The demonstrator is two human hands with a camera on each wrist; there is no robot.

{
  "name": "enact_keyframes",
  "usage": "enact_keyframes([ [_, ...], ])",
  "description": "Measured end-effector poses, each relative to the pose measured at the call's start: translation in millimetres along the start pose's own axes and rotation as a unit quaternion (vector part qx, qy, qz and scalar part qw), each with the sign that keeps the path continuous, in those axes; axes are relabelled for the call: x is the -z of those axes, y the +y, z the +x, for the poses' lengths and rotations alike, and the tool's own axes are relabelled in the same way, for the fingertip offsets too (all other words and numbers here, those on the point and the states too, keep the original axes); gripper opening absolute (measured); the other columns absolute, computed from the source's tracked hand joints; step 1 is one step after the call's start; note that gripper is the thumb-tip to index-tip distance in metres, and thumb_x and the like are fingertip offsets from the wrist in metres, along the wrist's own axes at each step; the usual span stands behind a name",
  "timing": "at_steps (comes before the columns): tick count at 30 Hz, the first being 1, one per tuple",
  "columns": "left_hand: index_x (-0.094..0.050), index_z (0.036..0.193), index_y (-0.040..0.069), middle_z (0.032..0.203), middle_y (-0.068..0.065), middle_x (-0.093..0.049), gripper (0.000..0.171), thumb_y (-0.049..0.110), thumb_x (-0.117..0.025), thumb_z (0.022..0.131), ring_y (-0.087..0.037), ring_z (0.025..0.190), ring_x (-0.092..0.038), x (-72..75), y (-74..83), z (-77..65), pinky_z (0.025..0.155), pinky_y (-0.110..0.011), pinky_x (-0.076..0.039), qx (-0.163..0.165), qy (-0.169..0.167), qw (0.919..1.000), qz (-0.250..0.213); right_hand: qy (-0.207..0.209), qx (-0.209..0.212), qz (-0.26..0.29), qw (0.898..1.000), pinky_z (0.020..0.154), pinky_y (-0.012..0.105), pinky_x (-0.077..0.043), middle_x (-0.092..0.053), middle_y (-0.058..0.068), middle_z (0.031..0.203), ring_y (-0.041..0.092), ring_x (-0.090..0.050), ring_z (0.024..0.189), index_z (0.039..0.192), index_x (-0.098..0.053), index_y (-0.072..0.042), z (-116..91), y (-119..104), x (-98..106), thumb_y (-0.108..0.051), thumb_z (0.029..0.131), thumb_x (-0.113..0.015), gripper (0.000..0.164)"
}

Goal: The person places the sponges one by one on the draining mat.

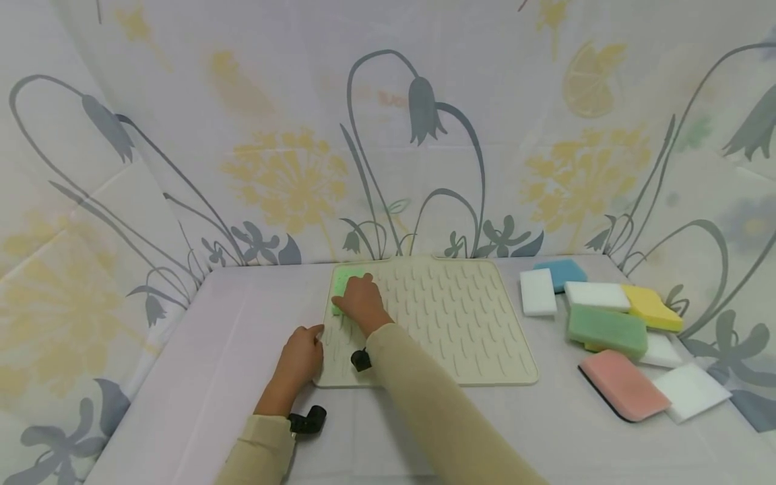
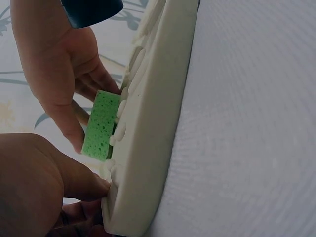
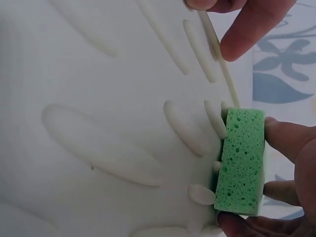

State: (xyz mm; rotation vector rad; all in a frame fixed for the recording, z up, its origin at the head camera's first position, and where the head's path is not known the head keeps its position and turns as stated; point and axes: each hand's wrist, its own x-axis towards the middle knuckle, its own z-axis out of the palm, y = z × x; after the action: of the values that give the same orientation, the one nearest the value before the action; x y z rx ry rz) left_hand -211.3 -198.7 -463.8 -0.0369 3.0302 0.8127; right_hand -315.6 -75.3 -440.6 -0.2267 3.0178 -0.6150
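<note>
A cream silicone drying mat (image 1: pixel 436 323) with raised ridges lies on the table. My right hand (image 1: pixel 362 303) holds a green sponge (image 3: pixel 241 160) against the ridges near the mat's far left corner. In the right wrist view, the thumb and fingers are spread along the sponge's side and end. The left hand (image 1: pixel 301 357) pinches the mat's left edge. Its thumb (image 2: pixel 89 185) presses on top, with fingers partly hidden beneath, as the left wrist view shows.
At the right lies a loose group of sponges: a blue one (image 1: pixel 564 275), a yellow one (image 1: pixel 651 308), a larger green one (image 1: pixel 607 330), a pink one with a dark underside (image 1: pixel 627 385) and several white pads (image 1: pixel 537 293). A flower-patterned cloth (image 1: pixel 394 135) hangs behind the table.
</note>
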Motion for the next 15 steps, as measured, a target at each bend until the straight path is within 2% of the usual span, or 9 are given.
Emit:
enact_keyframes([
  [6, -0.056, 0.131, -0.005, 0.093, -0.015, -0.058, 0.038, 0.003, -0.050, 0.094, -0.020, 0.076, -0.053, -0.6, 0.8, -0.8, 0.070, -0.038, -0.047, 0.005, -0.004, 1.0000, -0.006, -0.009, 0.002, -0.001, 1.000, 0.084, 0.037, -0.053, -0.060, 0.016, 0.112, 0.028, -0.062, 0.099, 0.118, -0.065, -0.002, -1, 2, 1, -0.049, 0.089, -0.063, 0.055],
  [11, -0.056, 0.131, -0.005, 0.095, -0.017, -0.059, 0.038, 0.003, -0.050, 0.094, -0.021, 0.079, -0.055, -2.6, -1.1, -1.3, 0.073, -0.040, -0.048, 0.003, -0.004, 1.0000, 0.001, -0.024, 0.014, 0.007, 1.000, 0.092, 0.040, -0.050, -0.056, 0.017, 0.125, 0.030, -0.058, 0.111, 0.131, -0.057, -0.006, -4, 7, 7, -0.051, 0.092, -0.057, 0.060],
  [15, -0.056, 0.131, -0.006, 0.098, -0.019, -0.060, 0.038, 0.003, -0.048, 0.094, -0.022, 0.081, -0.055, -1.7, -2.4, -1.6, 0.075, -0.042, -0.049, 0.000, 0.001, 1.0000, 0.001, -0.019, 0.029, 0.003, 0.999, 0.097, 0.040, -0.047, -0.054, 0.015, 0.131, 0.030, -0.055, 0.117, 0.138, -0.052, -0.008, -6, 14, 14, -0.051, 0.094, -0.053, 0.061],
])
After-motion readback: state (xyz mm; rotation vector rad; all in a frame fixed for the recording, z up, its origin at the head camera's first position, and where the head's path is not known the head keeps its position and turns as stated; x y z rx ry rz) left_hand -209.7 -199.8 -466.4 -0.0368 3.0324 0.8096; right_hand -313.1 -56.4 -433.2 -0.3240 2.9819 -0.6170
